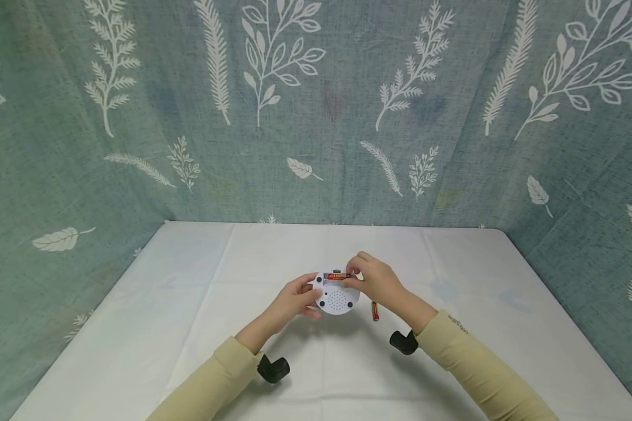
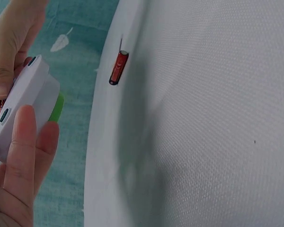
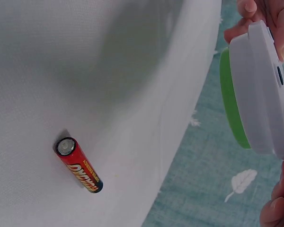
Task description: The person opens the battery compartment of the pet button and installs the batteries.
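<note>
White plastic device (image 1: 337, 296), rounded and dotted with holes, is up above the finely textured white tabletop (image 1: 232, 327)! Just nearer than it and right, a loose battery (image 1: 375, 311), red cylinder, lies flat. Left hand (image 1: 297, 297) grips the device's rim; right hand (image 1: 376, 278) pinches a slotted battery (image 1: 338, 276) in its far edge. Beyond the device hangs woven, leaf-printed teal fabric (image 1: 332, 193).
</note>
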Motion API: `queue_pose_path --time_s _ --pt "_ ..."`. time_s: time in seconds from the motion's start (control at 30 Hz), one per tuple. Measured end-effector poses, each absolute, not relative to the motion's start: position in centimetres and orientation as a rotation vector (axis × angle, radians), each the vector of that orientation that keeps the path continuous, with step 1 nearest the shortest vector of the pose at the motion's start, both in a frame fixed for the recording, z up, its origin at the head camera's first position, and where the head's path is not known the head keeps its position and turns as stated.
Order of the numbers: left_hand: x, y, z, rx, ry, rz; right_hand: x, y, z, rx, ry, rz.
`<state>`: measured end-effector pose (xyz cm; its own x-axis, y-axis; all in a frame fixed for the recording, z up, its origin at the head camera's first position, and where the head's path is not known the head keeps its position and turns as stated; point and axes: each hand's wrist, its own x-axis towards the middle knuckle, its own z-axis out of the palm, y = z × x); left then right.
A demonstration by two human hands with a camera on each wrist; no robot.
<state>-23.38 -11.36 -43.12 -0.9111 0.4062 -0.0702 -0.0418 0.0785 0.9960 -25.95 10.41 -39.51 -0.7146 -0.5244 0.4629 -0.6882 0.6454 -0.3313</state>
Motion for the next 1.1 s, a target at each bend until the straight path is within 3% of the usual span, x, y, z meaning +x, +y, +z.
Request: queue_pose_path --time_s 0.37,0.77,1.1 --pt "-23.50 -11.47 -43.13 0.332 2.023 1.928 -26.20 11.03 -39.67 0.949 -2.570 1.064" --pt "-23.60 -11.71 -43.01 0.381 2.036 1.926 -26.07 10.61 -40.00 0.538 -2.709 1.676" --pt "-23.51 -11.88 -42.80 0.410 2.052 1.909 -26.28 10.90 -40.41 0.519 -2.735 2.216"
